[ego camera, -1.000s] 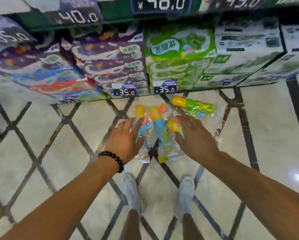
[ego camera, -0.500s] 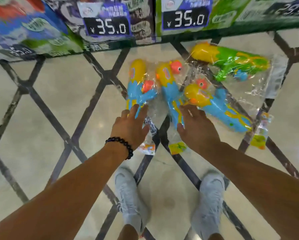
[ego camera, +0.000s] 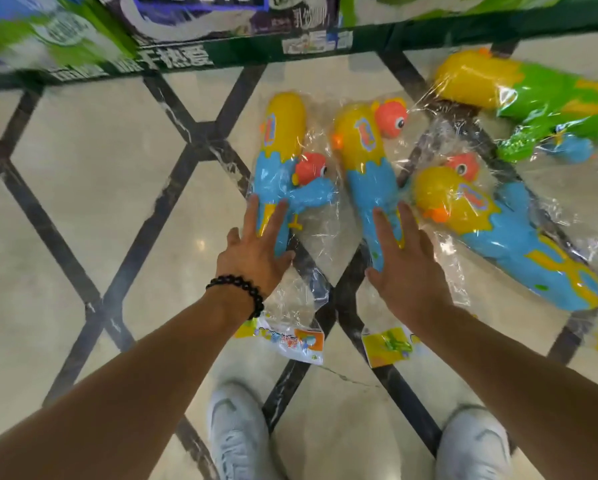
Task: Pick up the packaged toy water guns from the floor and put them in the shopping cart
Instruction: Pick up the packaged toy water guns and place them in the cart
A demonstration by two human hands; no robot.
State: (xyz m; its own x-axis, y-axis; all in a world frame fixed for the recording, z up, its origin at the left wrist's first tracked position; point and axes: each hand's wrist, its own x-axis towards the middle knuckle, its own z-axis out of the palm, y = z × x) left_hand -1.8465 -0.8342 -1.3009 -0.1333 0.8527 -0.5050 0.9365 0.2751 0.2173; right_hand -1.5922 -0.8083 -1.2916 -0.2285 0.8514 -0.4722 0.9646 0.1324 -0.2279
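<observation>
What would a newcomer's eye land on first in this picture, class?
Four bright packaged water guns on the tiled floor: three yellow-and-blue ones in the middle, a green one at upper right. Both hands reach down, left hand and right hand, fingers spread on two packages.

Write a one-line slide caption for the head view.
Left hand and right hand, fingers spread, reach onto two of four bagged water guns lying on the tiled floor.

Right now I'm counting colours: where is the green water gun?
In the head view the green water gun lies on the floor at the upper right, beside the shelf base and just beyond the rightmost blue-and-yellow gun, away from both hands.
</observation>
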